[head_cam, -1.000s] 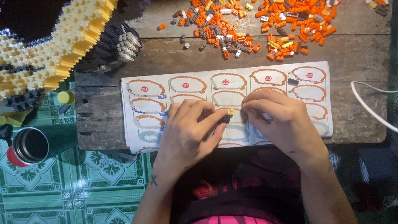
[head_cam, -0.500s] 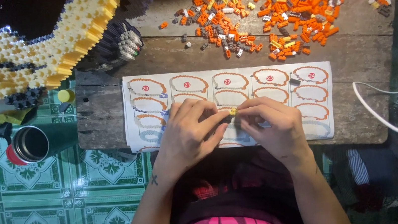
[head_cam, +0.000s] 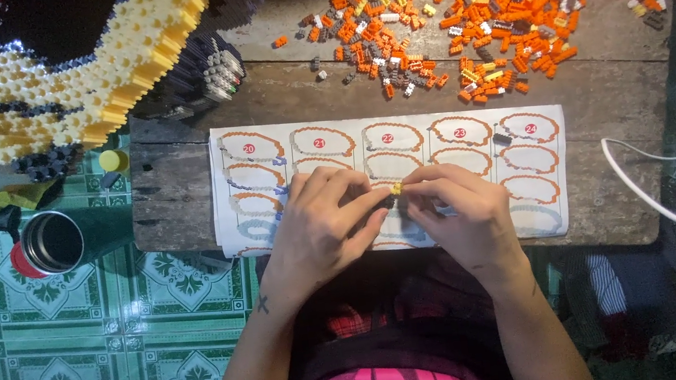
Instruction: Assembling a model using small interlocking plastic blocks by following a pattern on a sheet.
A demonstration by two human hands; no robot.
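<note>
Tiny yellow plastic brick (head_cam: 396, 187) pinched between left hand (head_cam: 321, 226) and right hand (head_cam: 460, 216) over white printed instruction sheet (head_cam: 544, 190); mostly hidden by curled fingers.

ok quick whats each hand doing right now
Left hand: fingers pinched on the small yellow brick.
Right hand: pinched on the same brick.

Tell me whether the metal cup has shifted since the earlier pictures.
No. The metal cup sits on the same green floor tile, left of the wooden board.
</note>
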